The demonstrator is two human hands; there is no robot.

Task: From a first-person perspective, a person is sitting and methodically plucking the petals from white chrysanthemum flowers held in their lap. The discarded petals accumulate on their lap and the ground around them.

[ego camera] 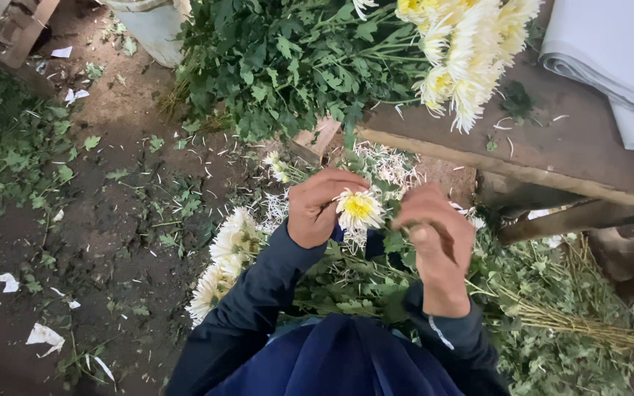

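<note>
My left hand (318, 207) and my right hand (438, 238) close in from both sides on a single white flower with a yellow centre (359, 208). The left fingers pinch at its petals; the right fingers curl around its leafy stem just below the head. A bunch of similar white flowers (223, 264) lies under my left forearm, heads pointing down-left. Both arms wear dark blue sleeves.
A big bundle of white-yellow flowers (464, 51) with dense green leaves (288, 59) rests on a wooden bench (566, 147). Folded white paper (610, 59) lies top right. Cut stems and leaves (559, 323) pile at the right; torn petals and leaves litter the dirt floor (111, 220).
</note>
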